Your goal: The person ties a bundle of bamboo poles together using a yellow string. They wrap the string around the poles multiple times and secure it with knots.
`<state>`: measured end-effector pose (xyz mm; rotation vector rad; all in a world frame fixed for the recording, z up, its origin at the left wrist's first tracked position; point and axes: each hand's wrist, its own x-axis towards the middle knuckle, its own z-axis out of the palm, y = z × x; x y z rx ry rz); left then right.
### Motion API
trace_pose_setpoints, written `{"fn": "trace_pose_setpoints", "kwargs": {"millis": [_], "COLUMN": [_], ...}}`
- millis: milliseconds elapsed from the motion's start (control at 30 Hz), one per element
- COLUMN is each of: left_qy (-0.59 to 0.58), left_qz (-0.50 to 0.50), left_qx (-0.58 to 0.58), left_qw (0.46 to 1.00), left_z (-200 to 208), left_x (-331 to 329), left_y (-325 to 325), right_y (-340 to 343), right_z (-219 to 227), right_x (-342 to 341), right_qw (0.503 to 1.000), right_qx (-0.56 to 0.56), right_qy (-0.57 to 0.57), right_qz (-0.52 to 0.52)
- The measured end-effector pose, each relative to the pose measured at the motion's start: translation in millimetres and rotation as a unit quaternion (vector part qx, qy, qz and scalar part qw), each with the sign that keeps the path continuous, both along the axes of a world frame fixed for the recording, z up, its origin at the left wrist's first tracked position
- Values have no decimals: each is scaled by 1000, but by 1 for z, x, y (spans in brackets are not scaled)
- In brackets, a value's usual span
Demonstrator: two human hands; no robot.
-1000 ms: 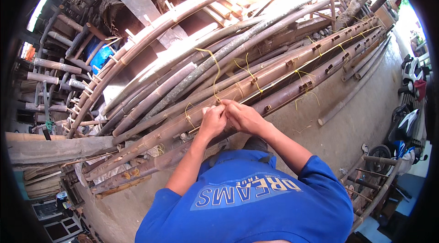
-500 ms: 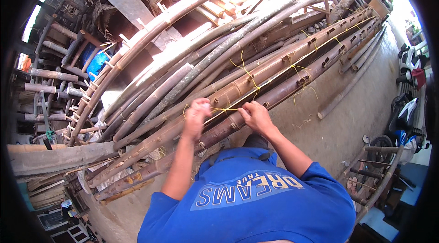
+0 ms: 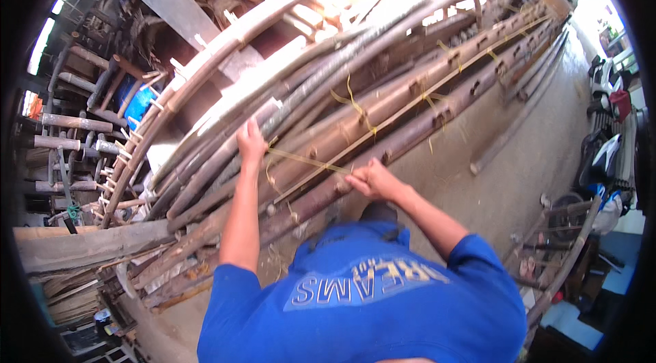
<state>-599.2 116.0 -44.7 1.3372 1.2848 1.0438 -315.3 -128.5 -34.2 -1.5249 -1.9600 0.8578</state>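
Yellow string (image 3: 307,160) stretches straight between two bare hands, sloping from the left hand (image 3: 251,142), farther from the blue shirt (image 3: 424,322), down to the right hand (image 3: 372,180), which is nearer it. Both hands are closed, seemingly pinching the string, though blur hides the fingertips. It crosses above the farther bamboo pole (image 3: 398,94), whose long axis climbs from lower left to upper right; the right hand is beside the nearer bamboo pole (image 3: 413,137).

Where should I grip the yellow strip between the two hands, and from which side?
Probably pinch the yellow strip midway, from above: it looks thin and nearly straight between left hand and right hand, crossing over the bamboo poles, with its upper side open.
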Motion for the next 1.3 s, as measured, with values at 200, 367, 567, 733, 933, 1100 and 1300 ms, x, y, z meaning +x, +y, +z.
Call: {"fn": "trace_pose_setpoints", "kwargs": {"millis": [200,367,567,733,933,1100,1300], "left_qy": [450,408,207,148,161,143,178], "left_qz": [19,-189,-151,-120,-173,-209,-275], "left_qx": [297,34,126,104,231,239,370], "left_qw": [842,893,958,976,944,937,870], "left_z": [42,52,8,11,-2,9,9], "left_x": [1,26,77,80,74,73,61], "left_y": [-30,-120,-171,-171,-163,-156,-152], "right_y": [-6,11,42,29,31,30,38], "right_z": [39,88,133,75,17,18,34], "right_x": [9,22,-12,-26,-55,-54,-36], "right_qw": [968,956,903,956,968,957,974], "right_qx": [-84,82,149,136,141,197,221], "right_qy": [200,229,341,58,119,134,40], "right_qz": [-128,-166,-216,-254,-169,-163,15]}}
